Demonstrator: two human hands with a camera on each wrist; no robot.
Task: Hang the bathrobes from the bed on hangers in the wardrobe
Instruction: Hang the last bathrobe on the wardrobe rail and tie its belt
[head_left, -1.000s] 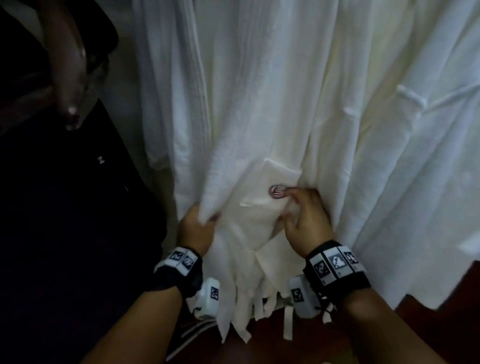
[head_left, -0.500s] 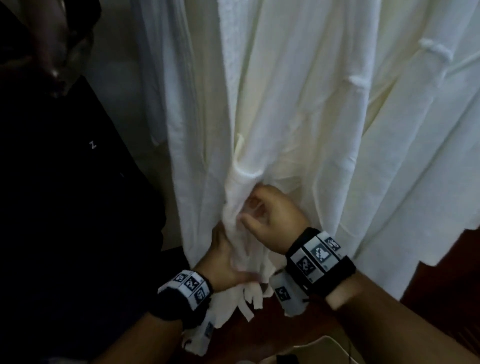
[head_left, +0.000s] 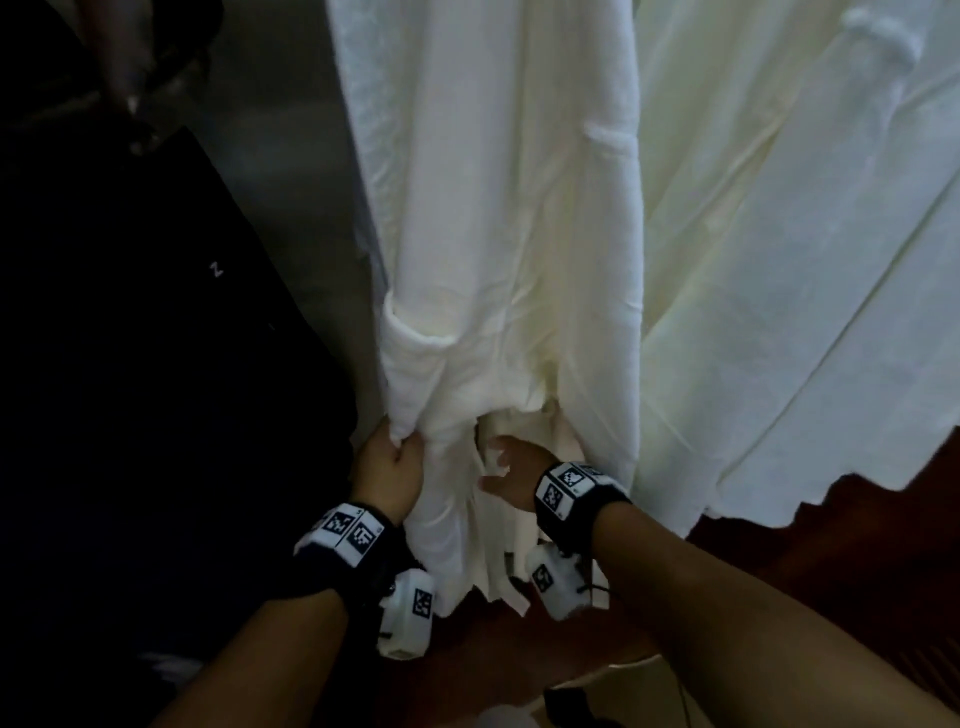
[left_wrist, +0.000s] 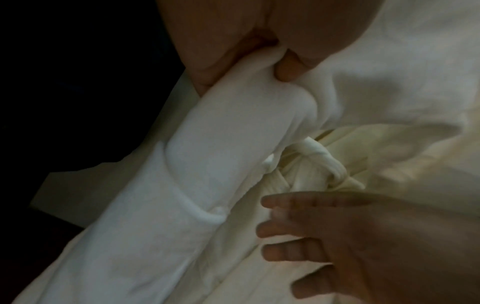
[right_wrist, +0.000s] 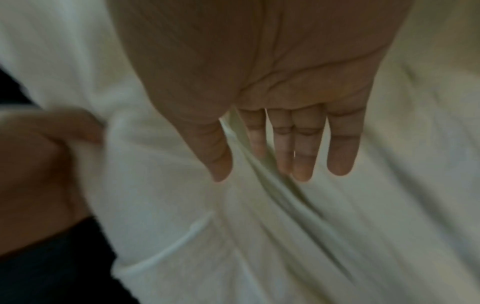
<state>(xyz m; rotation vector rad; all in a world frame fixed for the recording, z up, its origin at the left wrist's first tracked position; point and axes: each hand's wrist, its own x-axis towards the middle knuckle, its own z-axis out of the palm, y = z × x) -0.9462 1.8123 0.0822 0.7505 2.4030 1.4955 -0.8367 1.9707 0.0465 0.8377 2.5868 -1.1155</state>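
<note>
Since a second ago right hand (head_left: 511, 470) let go, fingers now straight; left hand (head_left: 388, 470) grips bathrobe (head_left: 498, 218) fold; second robe (head_left: 779, 270) crowds right; dark panel (head_left: 130, 364) left

Two white bathrobes hang in front of me, side by side and touching. The near robe (head_left: 498, 218) hangs straight down, its cloth soft and creased lengthwise, with a patch pocket (head_left: 415, 364) low on its left edge, the pocket mouth sagging open a little. Below the pocket the fabric is bunched into a thick fold (left_wrist: 233, 123). Its belt (left_wrist: 322, 156) shows in my left wrist view as a twisted cord looped among the folds, and the lower hem ends in loose strips (head_left: 493, 571). The far robe (head_left: 789, 270) spreads wide to the right, a belt loop (head_left: 878, 31) high on it, its hem uneven.
</note>
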